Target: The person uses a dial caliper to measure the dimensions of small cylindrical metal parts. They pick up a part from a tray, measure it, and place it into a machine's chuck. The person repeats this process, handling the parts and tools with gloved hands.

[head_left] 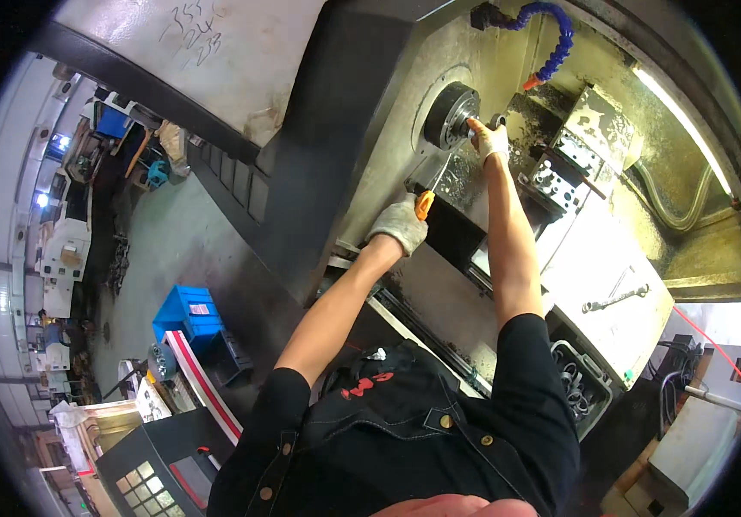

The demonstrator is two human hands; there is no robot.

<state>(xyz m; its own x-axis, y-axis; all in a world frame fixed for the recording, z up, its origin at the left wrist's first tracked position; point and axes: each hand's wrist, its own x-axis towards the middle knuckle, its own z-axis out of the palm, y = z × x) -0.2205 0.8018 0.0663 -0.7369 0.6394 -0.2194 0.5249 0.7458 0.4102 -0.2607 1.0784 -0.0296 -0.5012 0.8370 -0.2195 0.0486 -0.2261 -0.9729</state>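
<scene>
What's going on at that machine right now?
The person's left hand, in a grey-white fabric glove, holds an orange-handled tool, its thin metal shaft pointing up toward the round black metal chuck. The right hand, also gloved, is at the chuck's front centre; its exact grip is too small to tell. A long silver metal wrench lies on the flat pale panel to the right.

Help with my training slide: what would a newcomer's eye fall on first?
Probably the blue hose, curling at upper right. Next, the dark chuck at upper centre, with the gloved right hand at its front and the left hand below, gripping an orange handle.
</scene>
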